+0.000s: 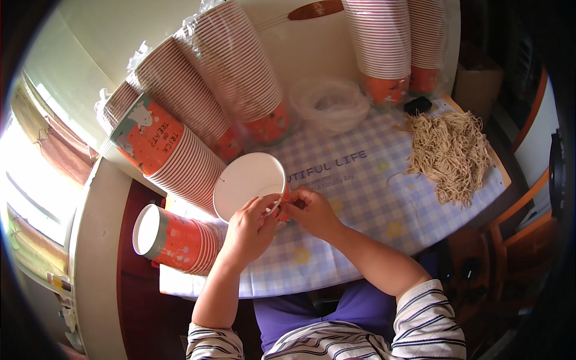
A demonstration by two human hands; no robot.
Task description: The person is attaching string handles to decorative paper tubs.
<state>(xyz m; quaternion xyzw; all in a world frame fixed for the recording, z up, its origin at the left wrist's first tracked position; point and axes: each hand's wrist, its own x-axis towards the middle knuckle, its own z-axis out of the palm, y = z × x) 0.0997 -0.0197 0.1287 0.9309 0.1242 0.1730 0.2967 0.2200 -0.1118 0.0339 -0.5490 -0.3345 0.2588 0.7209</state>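
A paper bucket [249, 183] with a white inside and an orange outside stands tilted on the table, its mouth toward me. My left hand [251, 231] is closed over its near right rim, some fingers inside the mouth. Just outside that same rim, my right hand [312, 211] is pinched, its fingertips close to those of the left. What the right fingertips hold is too small to make out. On the bucket's far left inner wall shows a small dark spot or strand.
Nested orange buckets [186, 159] lean at the left, with a shorter stack [180, 240] nearer me. Plastic-wrapped stacks [234, 66] stand behind, and more wrapped buckets [381, 48] at the back right. A heap of beige cords [450, 153] lies right on the checked tablecloth [372, 210]. Clear plastic rings [330, 105] sit behind.
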